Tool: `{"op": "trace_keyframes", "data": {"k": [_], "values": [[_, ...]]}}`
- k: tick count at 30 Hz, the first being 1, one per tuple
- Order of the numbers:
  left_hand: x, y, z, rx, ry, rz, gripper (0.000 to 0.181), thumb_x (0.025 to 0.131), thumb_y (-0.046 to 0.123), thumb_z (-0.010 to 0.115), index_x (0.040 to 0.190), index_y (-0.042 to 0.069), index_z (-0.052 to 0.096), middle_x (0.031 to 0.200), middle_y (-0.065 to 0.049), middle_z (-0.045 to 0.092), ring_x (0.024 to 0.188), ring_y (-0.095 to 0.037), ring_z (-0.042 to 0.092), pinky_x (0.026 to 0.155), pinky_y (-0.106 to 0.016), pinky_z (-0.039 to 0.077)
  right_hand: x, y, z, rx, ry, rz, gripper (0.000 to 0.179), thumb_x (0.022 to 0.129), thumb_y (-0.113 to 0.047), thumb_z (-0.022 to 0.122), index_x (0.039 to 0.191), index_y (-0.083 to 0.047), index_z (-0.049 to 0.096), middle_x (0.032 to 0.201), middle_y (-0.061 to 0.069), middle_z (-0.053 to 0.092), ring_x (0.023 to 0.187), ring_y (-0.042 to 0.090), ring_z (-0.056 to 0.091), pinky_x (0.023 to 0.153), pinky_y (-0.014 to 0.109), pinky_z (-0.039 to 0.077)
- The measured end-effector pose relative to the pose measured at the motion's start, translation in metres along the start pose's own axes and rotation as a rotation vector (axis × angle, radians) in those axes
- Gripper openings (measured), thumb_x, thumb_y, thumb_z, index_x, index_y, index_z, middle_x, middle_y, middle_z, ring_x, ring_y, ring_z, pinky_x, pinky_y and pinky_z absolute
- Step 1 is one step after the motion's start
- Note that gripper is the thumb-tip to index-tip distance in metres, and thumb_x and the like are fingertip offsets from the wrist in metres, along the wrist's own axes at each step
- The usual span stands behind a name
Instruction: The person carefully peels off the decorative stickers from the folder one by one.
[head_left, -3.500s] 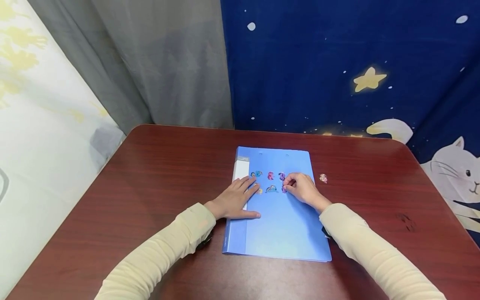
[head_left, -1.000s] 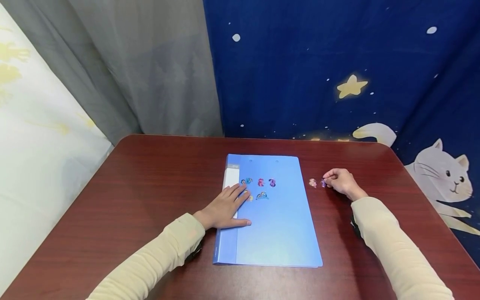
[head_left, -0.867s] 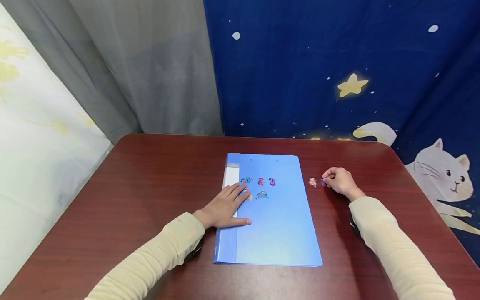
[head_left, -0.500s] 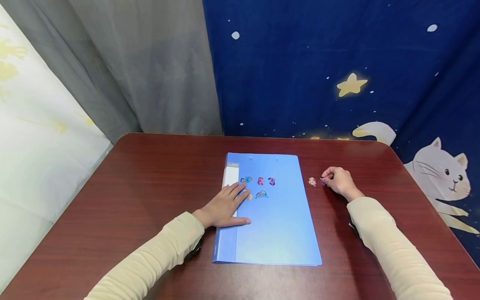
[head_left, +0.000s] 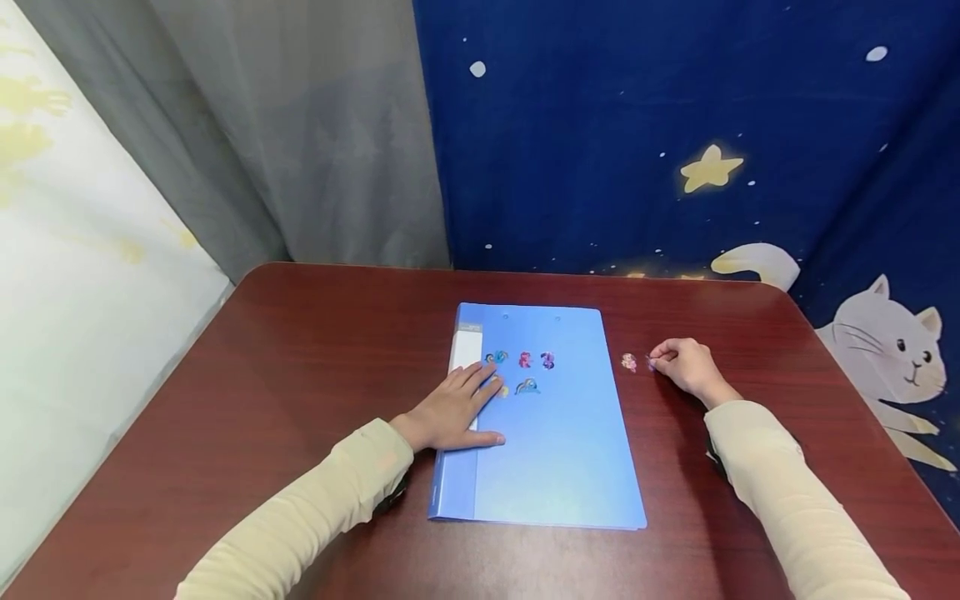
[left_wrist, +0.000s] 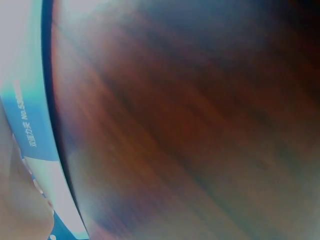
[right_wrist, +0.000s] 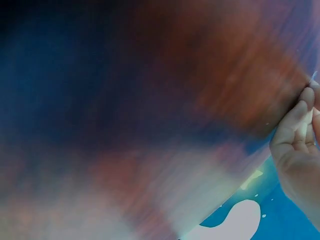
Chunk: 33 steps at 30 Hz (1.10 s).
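A small purple sticker [head_left: 651, 362] is just right of the blue folder [head_left: 558, 475], mostly hidden by the right hand [head_left: 686, 367], whose grip is together on it, thumb and fingertips pinching; whether it touches the desk [head_left: 337, 333], I cannot tell. Between it and the folder lies a pale pink sticker [head_left: 628, 362], flat. On the folder's upper half are 5 stickers in 2 rows: above, from its left, a blue rainbow-streaked sticker [head_left: 498, 357], a pink sticker [head_left: 525, 359] and a dark purple sticker [head_left: 548, 361]; below, a yellow sticker [head_left: 503, 392] and a wide blue sticker [head_left: 528, 386] with a rainbow arc. The left hand [head_left: 453, 412] rests on the folder's left side, its grip apart, fingers spread, covering part of the white label [head_left: 467, 350] and of the yellow sticker. Beyond the folder hang a gray curtain [head_left: 337, 125] and a navy curtain [head_left: 562, 125] printed with a star [head_left: 712, 168] and a cat [head_left: 892, 342]; a white cloth [head_left: 97, 275] hangs well to its left. The folder lies closed, cover up, its spine [left_wrist: 40, 125] lettered in white.
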<state>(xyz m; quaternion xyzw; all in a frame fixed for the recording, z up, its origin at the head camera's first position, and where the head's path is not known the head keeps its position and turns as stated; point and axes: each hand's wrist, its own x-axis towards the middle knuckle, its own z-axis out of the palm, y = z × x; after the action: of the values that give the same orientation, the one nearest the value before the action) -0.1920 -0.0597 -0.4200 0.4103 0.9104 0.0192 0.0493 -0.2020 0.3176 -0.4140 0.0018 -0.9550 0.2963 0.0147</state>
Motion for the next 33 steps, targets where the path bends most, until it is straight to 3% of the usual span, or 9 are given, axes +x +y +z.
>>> {"op": "trace_keyframes", "data": {"k": [14,23,33], "values": [[-0.001,-0.001,0.001,0.009,-0.017,0.001,0.085,0.079,0.068,0.036,0.142,0.012,0.023,0.146,-0.007,0.016,0.133,-0.024,0.010,0.106,-0.038,0.009,-0.010,-0.005,0.003,0.069,-0.032,-0.032,0.014,0.083,-0.009,0.060,0.090,0.002,0.064,0.080,0.011,0.064,0.073,0.020,0.060,0.072,0.038,0.045],[-0.002,-0.001,-0.002,0.007,-0.010,0.000,0.085,0.079,0.068,0.036,0.141,0.012,0.023,0.146,-0.007,0.016,0.133,-0.023,0.010,0.106,-0.039,0.010,-0.002,-0.046,0.026,0.160,-0.050,-0.132,0.011,0.081,-0.009,0.063,0.088,0.000,0.065,0.081,0.009,0.065,0.069,0.013,0.059,0.063,0.023,0.045],[-0.003,0.000,-0.002,-0.005,-0.009,-0.002,0.085,0.079,0.068,0.037,0.141,0.012,0.024,0.146,-0.007,0.016,0.133,-0.023,0.009,0.106,-0.038,0.010,0.014,-0.089,0.050,0.161,-0.093,-0.169,0.009,0.082,-0.008,0.062,0.086,-0.001,0.066,0.081,0.009,0.062,0.071,0.018,0.055,0.065,0.030,0.045]]}}
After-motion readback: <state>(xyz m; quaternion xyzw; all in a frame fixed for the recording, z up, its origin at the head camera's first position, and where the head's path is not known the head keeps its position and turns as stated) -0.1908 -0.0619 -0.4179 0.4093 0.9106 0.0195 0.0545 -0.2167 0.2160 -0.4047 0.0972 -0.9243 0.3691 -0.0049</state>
